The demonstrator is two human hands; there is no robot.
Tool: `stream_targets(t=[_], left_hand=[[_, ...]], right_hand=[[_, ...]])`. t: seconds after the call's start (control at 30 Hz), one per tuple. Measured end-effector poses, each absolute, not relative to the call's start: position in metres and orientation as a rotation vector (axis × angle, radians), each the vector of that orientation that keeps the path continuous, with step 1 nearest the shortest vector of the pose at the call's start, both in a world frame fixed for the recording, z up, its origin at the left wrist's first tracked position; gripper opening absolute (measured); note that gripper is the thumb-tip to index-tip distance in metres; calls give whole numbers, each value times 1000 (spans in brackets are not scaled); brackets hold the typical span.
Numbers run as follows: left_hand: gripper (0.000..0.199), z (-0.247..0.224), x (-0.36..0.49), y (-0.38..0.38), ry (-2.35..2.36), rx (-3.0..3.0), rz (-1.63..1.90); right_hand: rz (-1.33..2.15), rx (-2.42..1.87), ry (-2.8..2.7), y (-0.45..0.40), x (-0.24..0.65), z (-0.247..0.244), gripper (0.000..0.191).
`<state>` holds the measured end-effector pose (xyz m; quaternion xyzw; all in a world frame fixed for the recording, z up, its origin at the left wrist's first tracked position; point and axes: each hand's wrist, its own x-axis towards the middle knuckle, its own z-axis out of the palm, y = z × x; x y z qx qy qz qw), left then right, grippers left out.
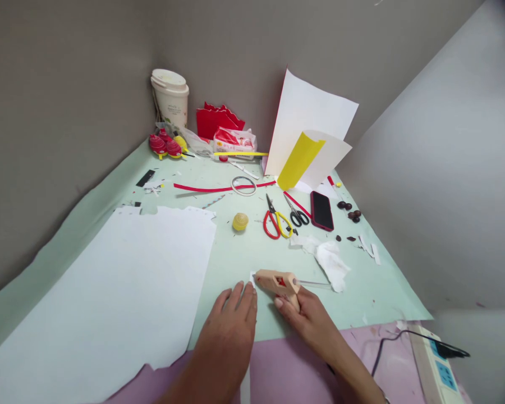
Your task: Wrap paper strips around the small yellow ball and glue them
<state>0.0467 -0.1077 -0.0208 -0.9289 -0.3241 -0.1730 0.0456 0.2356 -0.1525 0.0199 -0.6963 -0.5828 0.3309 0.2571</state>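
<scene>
My right hand (306, 320) is wrapped round the handle of a peach-coloured glue gun (271, 279), with a clear glue stick (313, 283) poking out of its back. The gun's nozzle points left, at the end of a narrow white paper strip (252, 277). Flat on that strip lies my left hand (232, 320), its fingers stretched out; part of the strip is hidden under it and shows again below, over the mat's edge. Farther up the mat sits a small round yellow piece (240, 221), apart from both hands.
Red-and-yellow-handled scissors (273, 220), black-handled scissors (298, 213) and a phone (321, 210) lie beyond my right hand. Crumpled tissue (332, 261) is nearer. A large white sheet (122, 292) covers the left. Tape ring (243, 186), lidded cup (171, 101) and folded card (311, 123) stand farther back.
</scene>
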Motion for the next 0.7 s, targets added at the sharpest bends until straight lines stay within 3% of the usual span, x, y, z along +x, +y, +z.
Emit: stream_targets(t=[0.7], left_hand=[[35, -20, 46, -107, -979, -2923, -373]], right_hand=[[932, -1844, -1566, -150, 235, 23, 30]])
